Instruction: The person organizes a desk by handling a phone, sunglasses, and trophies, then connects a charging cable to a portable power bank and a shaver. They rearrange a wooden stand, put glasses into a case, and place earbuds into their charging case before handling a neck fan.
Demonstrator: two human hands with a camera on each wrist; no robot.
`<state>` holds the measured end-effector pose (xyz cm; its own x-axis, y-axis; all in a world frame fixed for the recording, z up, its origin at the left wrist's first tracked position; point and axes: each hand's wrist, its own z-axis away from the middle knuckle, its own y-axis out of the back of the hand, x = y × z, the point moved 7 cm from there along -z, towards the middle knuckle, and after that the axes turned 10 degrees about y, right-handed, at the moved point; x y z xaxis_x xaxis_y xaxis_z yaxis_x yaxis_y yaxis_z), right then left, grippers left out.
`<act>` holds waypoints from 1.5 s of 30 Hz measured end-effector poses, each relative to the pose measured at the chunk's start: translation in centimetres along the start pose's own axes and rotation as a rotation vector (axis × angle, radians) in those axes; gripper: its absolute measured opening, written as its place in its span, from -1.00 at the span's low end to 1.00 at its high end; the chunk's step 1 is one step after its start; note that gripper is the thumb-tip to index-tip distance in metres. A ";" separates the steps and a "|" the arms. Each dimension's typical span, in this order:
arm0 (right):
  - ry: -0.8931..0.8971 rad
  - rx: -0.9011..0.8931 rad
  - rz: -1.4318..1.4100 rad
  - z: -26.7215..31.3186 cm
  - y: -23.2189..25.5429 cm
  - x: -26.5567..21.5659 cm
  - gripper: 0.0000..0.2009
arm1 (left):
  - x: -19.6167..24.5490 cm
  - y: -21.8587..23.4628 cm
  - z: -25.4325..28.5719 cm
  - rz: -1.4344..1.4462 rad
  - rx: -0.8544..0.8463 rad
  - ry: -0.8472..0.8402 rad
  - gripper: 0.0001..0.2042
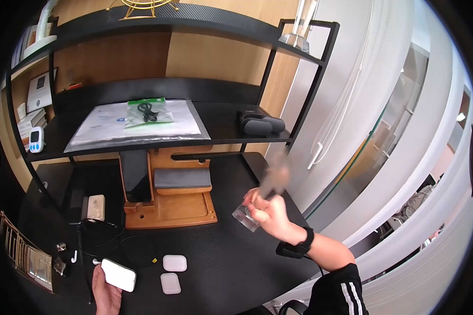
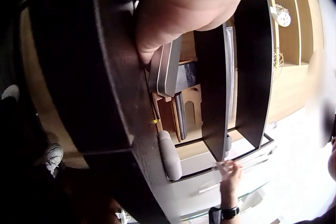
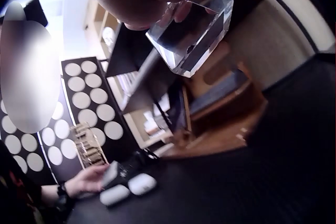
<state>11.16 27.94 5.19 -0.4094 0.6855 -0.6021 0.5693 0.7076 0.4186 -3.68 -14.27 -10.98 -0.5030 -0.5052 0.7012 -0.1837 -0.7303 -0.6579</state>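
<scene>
My right hand [image 1: 270,212] grips a clear crystal trophy above the right side of the desk. Its faceted base [image 3: 191,37] shows below the fingers in the right wrist view, while its upper part is blurred in the head view. Low on the left, my left hand [image 1: 106,294] holds a white rounded rectangular slab [image 1: 119,274] by its left side, near the desk top. Two white earbud cases [image 1: 174,263] lie just right of that slab. A white earbud [image 1: 74,256] lies left of it, among small clear items.
A wooden dock [image 1: 173,202] with a dark phone [image 1: 136,176] stands mid-desk under a black shelf [image 1: 231,113]. The shelf bears plastic-wrapped packages [image 1: 142,126] and dark goggles [image 1: 260,123]. A gold rack [image 1: 26,252], cables [image 1: 136,241] and a beige block [image 1: 95,207] are at left.
</scene>
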 end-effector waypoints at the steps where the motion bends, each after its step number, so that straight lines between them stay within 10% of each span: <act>1: -0.075 -0.064 0.162 0.8 -0.5 2.5 -0.81 | 0.1 0.1 -0.1 -0.007 -0.017 -0.009 -0.77; 9: -0.180 -0.001 0.142 -0.8 -0.7 15.1 -0.77 | 0.3 0.2 0.1 -0.044 -0.083 0.029 -0.67; 32: -0.265 0.050 0.072 -9.5 -5.8 25.4 -0.60 | 0.1 0.6 0.7 -0.052 0.006 0.088 -0.66; 37: -0.320 -0.253 0.538 -7.8 -5.1 23.4 -0.05 | 0.1 0.8 0.4 -0.062 -0.020 0.087 -0.64; 39: -0.287 -0.601 0.941 -7.2 -4.5 18.4 -0.13 | 0.0 1.2 0.4 -0.071 -0.017 0.078 -0.63; 41: -0.277 -1.034 0.765 -6.6 -3.9 11.2 -0.34 | 0.2 0.7 0.3 -0.100 -0.033 0.056 -0.62; 45: 0.151 -0.518 0.150 -13.0 2.8 -8.1 -0.84 | 0.0 0.9 0.0 -0.076 -0.047 0.060 -0.63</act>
<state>6.79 26.60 20.10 -0.4698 0.7753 -0.4222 0.2198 0.5659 0.7947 -3.87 -14.94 -11.54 -0.5352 -0.4203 0.7327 -0.2618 -0.7422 -0.6169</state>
